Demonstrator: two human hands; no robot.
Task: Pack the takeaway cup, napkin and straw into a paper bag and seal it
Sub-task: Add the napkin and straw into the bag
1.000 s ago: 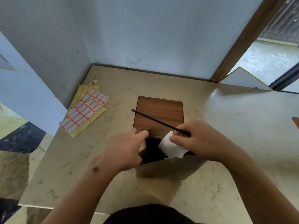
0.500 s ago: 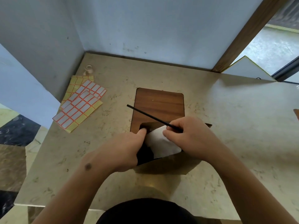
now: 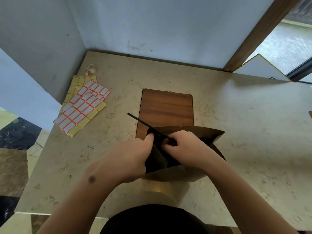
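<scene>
The table (image 3: pixel 244 115) has a beige, marble-patterned top with darker speckles, set into a corner where two pale blue walls meet. Near its left edge lie overlapping sheets of labels (image 3: pixel 82 105), white rectangles outlined in red on yellow backing. Just beyond them, close to the corner, sits a small roll of tape (image 3: pixel 91 68). In the middle of the table lies a flat brown wooden board (image 3: pixel 166 107) with rounded corners. Nearer the person, a brown paper bag (image 3: pixel 207 137) stands open on the table, its far side overlapping the board's near end.
</scene>
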